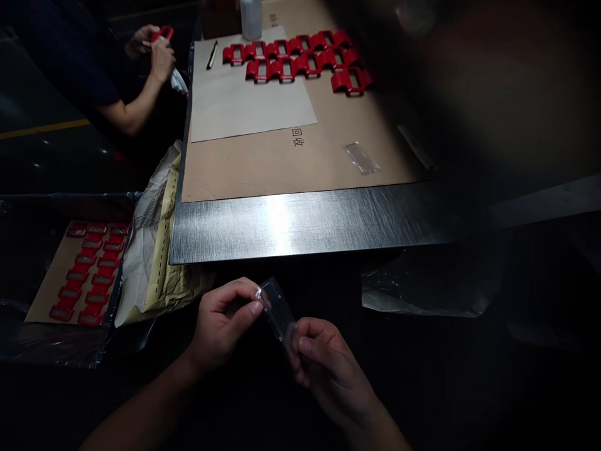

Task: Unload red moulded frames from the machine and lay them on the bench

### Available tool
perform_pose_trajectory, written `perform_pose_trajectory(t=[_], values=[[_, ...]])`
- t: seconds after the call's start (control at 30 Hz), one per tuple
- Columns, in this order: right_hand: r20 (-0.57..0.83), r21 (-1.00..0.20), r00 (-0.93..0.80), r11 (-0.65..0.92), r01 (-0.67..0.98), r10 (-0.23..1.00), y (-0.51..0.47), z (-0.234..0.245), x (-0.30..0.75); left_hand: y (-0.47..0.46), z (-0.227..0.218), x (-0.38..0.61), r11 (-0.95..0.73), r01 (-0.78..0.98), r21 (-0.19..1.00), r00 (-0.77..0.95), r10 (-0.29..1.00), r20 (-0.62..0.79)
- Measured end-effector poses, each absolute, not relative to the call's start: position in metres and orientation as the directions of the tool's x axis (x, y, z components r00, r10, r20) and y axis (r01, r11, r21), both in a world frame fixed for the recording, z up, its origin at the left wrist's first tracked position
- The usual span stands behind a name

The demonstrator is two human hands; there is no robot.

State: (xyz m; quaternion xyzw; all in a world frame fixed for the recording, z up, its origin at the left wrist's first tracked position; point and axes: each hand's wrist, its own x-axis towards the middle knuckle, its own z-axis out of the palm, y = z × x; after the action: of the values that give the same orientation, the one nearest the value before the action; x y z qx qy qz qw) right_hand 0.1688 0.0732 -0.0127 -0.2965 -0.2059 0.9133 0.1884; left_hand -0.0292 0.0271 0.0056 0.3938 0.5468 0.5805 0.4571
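Observation:
A small clear plastic piece (278,311), rectangular and see-through, is held between my two hands in front of the table edge. Thumb and finger of my left hand (224,319) pinch its upper left end. At the lower right end, my right hand (326,360) grips it with the thumb on top. A similar clear rectangular piece (361,158) lies on the cardboard sheet (235,169) on the table. Rows of red plastic frames (286,69) stand farther back on that sheet, partly over white paper (244,113).
The steel table edge (282,228) lies just beyond my hands. A crumpled paper bag (157,250) hangs at its left corner. More red frames (96,269) sit in a lined bin at lower left. A co-worker's hands (159,59) hold a red piece and white cloth. A dark blur covers the upper right.

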Motion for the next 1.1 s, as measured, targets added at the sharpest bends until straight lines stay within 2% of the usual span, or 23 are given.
perform_pose_trajectory(t=[0.07, 0.13, 0.23, 0.3, 0.37, 0.57, 0.8, 0.87, 0.93, 1.0, 1.03, 1.1], values=[[-0.407, -0.566, -0.750, -0.789, -0.240, 0.521, 0.073, -0.011, 0.169, 0.026, 0.002, -0.026, 0.068, -0.184, 0.981, -0.265, 0.957, -0.116], [-0.297, -0.711, -0.718, -0.648, -0.274, 0.629, 0.073, -0.006, 0.169, 0.027, -0.002, -0.019, 0.150, -0.325, 0.934, -0.255, 0.937, -0.240], [-0.120, -0.890, -0.634, -0.366, -0.273, 0.764, 0.075, -0.001, 0.168, 0.030, -0.007, -0.006, 0.259, -0.588, 0.766, -0.222, 0.859, -0.461], [-0.038, -0.950, -0.590, -0.212, -0.228, 0.807, 0.076, 0.001, 0.167, 0.032, -0.010, 0.002, 0.302, -0.723, 0.621, -0.172, 0.793, -0.585], [0.015, -0.977, -0.578, -0.111, -0.181, 0.816, 0.075, 0.001, 0.167, 0.034, -0.011, 0.007, 0.338, -0.785, 0.519, -0.122, 0.738, -0.664], [0.037, -0.990, -0.564, -0.045, -0.132, 0.825, 0.073, -0.003, 0.171, 0.032, -0.015, 0.011, 0.382, -0.760, 0.525, -0.084, 0.744, -0.663], [-0.064, -0.984, -0.458, -0.132, -0.118, 0.887, 0.073, -0.003, 0.170, 0.027, -0.026, 0.015, 0.552, -0.762, 0.338, 0.103, 0.619, -0.779], [-0.091, -0.981, -0.425, -0.156, -0.119, 0.900, 0.073, -0.003, 0.172, 0.026, -0.026, 0.009, 0.528, -0.746, 0.406, 0.009, 0.618, -0.786], [-0.105, -0.980, -0.418, -0.166, -0.112, 0.902, 0.074, -0.003, 0.174, 0.025, -0.021, -0.001, 0.446, -0.654, 0.611, -0.219, 0.662, -0.717], [-0.105, -0.982, -0.431, -0.163, -0.100, 0.896, 0.074, -0.003, 0.177, 0.027, -0.011, -0.013, 0.338, -0.432, 0.836, -0.416, 0.748, -0.517], [-0.103, -0.983, -0.440, -0.160, -0.095, 0.892, 0.074, -0.003, 0.178, 0.028, -0.004, -0.019, 0.287, -0.306, 0.908, -0.457, 0.792, -0.405], [-0.098, -0.984, -0.452, -0.153, -0.086, 0.887, 0.074, -0.004, 0.180, 0.035, 0.009, -0.026, 0.209, -0.102, 0.973, -0.445, 0.865, -0.233]])
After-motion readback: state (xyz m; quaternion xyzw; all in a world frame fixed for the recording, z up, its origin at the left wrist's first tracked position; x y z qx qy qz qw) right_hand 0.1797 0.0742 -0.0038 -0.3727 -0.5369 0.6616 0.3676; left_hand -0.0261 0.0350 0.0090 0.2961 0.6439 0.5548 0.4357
